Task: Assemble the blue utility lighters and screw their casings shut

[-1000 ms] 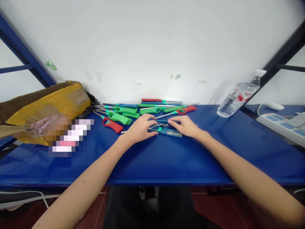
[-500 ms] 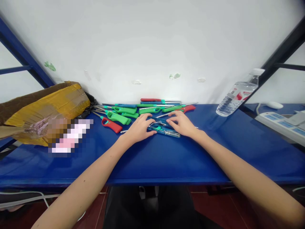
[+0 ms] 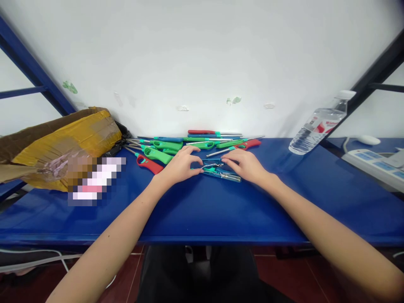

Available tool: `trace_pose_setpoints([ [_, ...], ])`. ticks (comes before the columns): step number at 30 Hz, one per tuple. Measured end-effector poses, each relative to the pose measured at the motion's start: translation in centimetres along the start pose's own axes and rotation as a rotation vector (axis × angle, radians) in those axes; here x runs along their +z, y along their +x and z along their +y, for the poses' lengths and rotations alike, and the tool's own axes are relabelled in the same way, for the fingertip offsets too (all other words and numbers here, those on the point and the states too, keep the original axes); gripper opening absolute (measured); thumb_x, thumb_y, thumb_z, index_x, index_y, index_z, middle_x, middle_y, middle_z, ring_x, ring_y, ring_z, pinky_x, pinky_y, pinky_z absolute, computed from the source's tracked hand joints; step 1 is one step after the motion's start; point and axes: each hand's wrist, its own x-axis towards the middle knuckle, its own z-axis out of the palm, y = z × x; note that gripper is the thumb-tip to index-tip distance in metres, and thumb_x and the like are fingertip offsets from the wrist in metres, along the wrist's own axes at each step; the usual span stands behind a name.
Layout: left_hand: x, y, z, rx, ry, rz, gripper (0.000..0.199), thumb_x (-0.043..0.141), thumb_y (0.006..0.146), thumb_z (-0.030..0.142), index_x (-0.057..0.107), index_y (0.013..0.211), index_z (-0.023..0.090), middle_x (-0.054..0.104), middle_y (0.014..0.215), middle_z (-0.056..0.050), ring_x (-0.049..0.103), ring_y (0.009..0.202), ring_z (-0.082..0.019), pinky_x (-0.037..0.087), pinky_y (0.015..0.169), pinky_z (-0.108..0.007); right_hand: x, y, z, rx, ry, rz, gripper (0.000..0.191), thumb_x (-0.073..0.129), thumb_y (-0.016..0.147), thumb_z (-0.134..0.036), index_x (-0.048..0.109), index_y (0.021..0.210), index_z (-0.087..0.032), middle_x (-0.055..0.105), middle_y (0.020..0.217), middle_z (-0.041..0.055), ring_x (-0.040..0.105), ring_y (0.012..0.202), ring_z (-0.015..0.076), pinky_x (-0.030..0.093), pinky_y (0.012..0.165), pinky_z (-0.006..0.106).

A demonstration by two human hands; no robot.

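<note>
Between my hands on the blue table lies an opened blue lighter casing [image 3: 229, 176] with a teal part, a metal cylinder and a thin wire [image 3: 210, 165] showing inside. My left hand [image 3: 183, 165] is at its left end, thumb and index finger closed round something small there. On the other side my right hand [image 3: 244, 163] has its thumb and index finger pinched at the upper right of the casing. What sits between those fingertips is too small to tell. Behind the hands are several long-nosed lighters, green [image 3: 158, 155], red [image 3: 150, 164] and blue.
A torn cardboard box with yellow tape [image 3: 75, 136] stands at the left, beside a blurred pink-and-white patch. A tilted water bottle [image 3: 318, 124] is at the right, near a white power strip [image 3: 372, 166]. The white wall rises behind the table [image 3: 202, 214].
My left hand has drawn slightly left, uncovering more of the casing's left end. The fingers of my right hand have drawn together. The view has shifted a little.
</note>
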Motion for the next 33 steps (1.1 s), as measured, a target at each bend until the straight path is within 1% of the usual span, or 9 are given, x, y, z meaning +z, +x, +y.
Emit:
trace_pose_setpoints([
  [7,-0.5,0.1,-0.1,0.033,-0.059,-0.096,0.010,0.070,0.084,0.025,0.077,0.090,0.023,0.057,0.129,-0.010,0.050,0.126,-0.029,0.040,0.109,-0.048,-0.2,-0.1,-0.1,0.074,-0.048,-0.071,0.029,0.051,0.096,-0.033,0.075,0.108,-0.021,0.077,0.105,0.0080,0.071,0.094,0.0278,0.054,0.085,0.042],
  [10,-0.4,0.1,0.0,0.017,-0.068,-0.116,0.010,0.070,0.084,0.025,0.077,0.091,0.023,0.057,0.129,-0.010,0.050,0.125,-0.029,0.041,0.109,-0.048,-0.2,0.0,0.0,0.089,-0.044,-0.094,0.028,0.051,0.095,-0.033,0.074,0.107,-0.021,0.076,0.105,0.0083,0.070,0.094,0.0275,0.054,0.084,0.042],
  [17,-0.3,0.1,0.0,-0.011,-0.068,-0.146,0.009,0.069,0.084,0.025,0.077,0.089,0.022,0.058,0.128,-0.010,0.052,0.123,-0.029,0.041,0.108,-0.047,-0.5,0.1,-0.4,0.101,-0.016,-0.194,0.023,0.051,0.094,-0.031,0.069,0.101,-0.020,0.074,0.097,0.0082,0.067,0.084,0.0243,0.050,0.074,0.036],
  [20,-0.6,0.0,-0.1,-0.021,-0.059,-0.159,0.014,0.072,0.082,0.026,0.075,0.095,0.022,0.058,0.128,-0.010,0.053,0.122,-0.028,0.042,0.106,-0.044,-0.6,0.2,-0.6,0.106,-0.010,-0.228,0.021,0.050,0.095,-0.030,0.067,0.100,-0.020,0.074,0.095,0.0080,0.067,0.083,0.0238,0.049,0.073,0.035],
  [23,-1.5,-0.2,-0.2,-0.037,-0.046,-0.186,0.027,0.078,0.075,0.028,0.071,0.101,0.021,0.059,0.125,-0.010,0.055,0.117,-0.028,0.045,0.101,-0.041,-0.7,0.1,-0.6,0.111,0.015,-0.243,0.020,0.049,0.095,-0.029,0.065,0.102,-0.020,0.074,0.097,0.0084,0.068,0.087,0.0247,0.050,0.075,0.036],
  [26,-2.5,-0.4,-0.3,-0.084,-0.034,-0.204,0.023,0.077,0.077,0.034,0.069,0.093,0.020,0.063,0.113,-0.007,0.060,0.105,-0.026,0.048,0.089,-0.037,-0.6,0.0,-0.5,0.104,0.031,-0.242,0.025,0.051,0.094,-0.031,0.063,0.112,-0.020,0.073,0.107,0.0101,0.068,0.094,0.0270,0.052,0.080,0.040],
  [28,-2.9,-0.6,-0.4,-0.122,-0.023,-0.253,0.026,0.076,0.078,0.037,0.069,0.094,0.019,0.066,0.101,-0.006,0.062,0.092,-0.024,0.048,0.079,-0.034,-0.4,-0.1,-0.3,0.086,0.023,-0.243,0.031,0.052,0.094,-0.033,0.062,0.119,-0.020,0.072,0.113,0.0109,0.068,0.100,0.0286,0.053,0.085,0.043],
  [30,-2.9,-0.7,-0.6,-0.137,-0.013,-0.299,0.030,0.075,0.079,0.039,0.069,0.100,0.019,0.068,0.096,-0.006,0.062,0.087,-0.023,0.046,0.074,-0.032,-0.1,-0.3,0.0,0.063,0.019,-0.242,0.034,0.053,0.093,-0.035,0.062,0.123,-0.020,0.071,0.117,0.0109,0.067,0.103,0.0294,0.053,0.089,0.045],
  [33,-2.4,-0.7,-0.9,-0.097,-0.038,-0.320,0.031,0.070,0.083,0.039,0.071,0.107,0.019,0.070,0.101,-0.007,0.063,0.089,-0.023,0.046,0.076,-0.030,0.5,-0.4,0.3,0.034,0.024,-0.214,0.037,0.055,0.093,-0.037,0.063,0.125,-0.020,0.069,0.122,0.0115,0.066,0.109,0.0302,0.052,0.094,0.046],
])
